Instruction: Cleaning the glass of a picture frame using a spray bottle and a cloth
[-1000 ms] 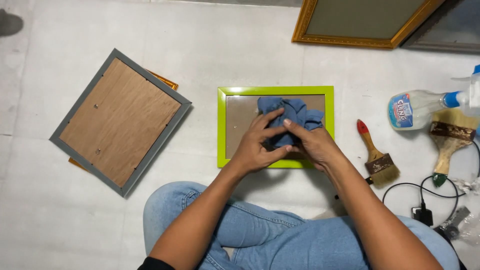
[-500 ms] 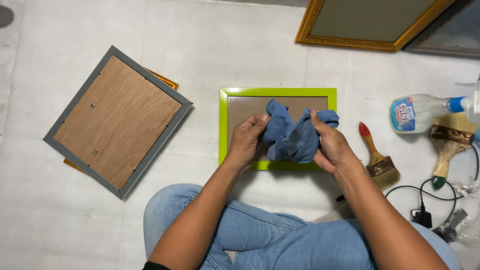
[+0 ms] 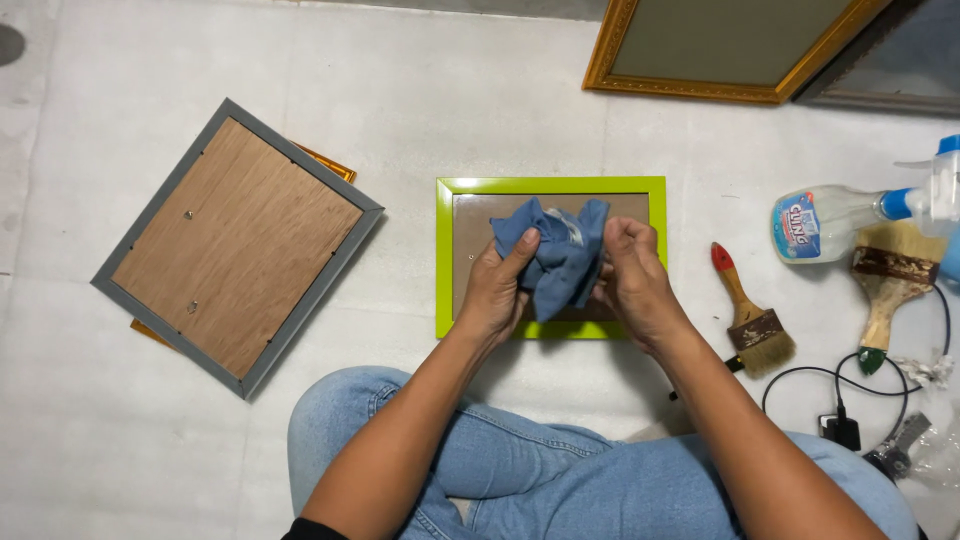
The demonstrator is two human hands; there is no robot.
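Blue cloth (image 3: pixel 555 255) over pale floor (image 3: pixel 420 90)

A makeshift framing or craft workspace on a pale floor: picture frames, one grey (image 3: pixel 238 247), one green (image 3: pixel 550 187), one gold (image 3: pixel 720 50), lie around, with paintbrushes (image 3: pixel 752 318), a spray bottle (image 3: pixel 850 212) and a cable (image 3: pixel 830 385).

Light was bright, even and diffuse from overhead; soft shadows fell beneath the forearms and beside the grey frame (image 3: pixel 236 246). Focus was sharp, without glare or blur.
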